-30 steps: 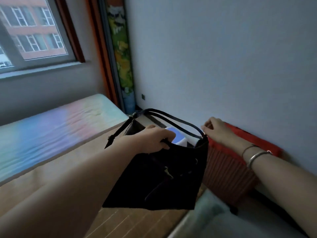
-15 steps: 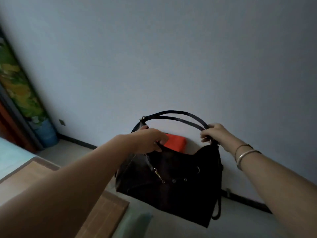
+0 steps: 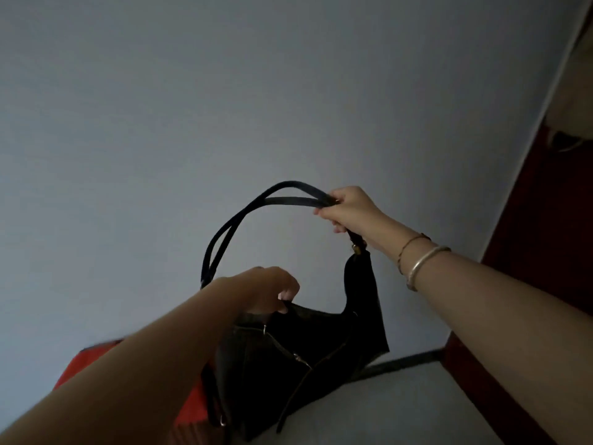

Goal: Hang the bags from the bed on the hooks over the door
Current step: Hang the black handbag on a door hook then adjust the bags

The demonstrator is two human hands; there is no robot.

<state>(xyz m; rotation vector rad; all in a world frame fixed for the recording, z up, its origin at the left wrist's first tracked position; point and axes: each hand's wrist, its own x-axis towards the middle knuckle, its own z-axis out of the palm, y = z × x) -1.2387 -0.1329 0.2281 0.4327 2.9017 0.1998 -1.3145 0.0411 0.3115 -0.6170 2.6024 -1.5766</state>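
A plain pale wall (image 3: pixel 224 107) is seen filling most of the frame, dimly lit and unmarked. Along its foot a dark baseboard (image 3: pixel 404 359) is picked out, running to the right corner. Below that, a pale floor (image 3: pixel 401 409) is shown. On the right, a dark red panel (image 3: pixel 545 252) is caught rising at a slant (whether it is a frame or furniture cannot be told). 2 bangles (image 3: pixel 423 261) are glimpsed, 1 thin and 1 broad, side by side.
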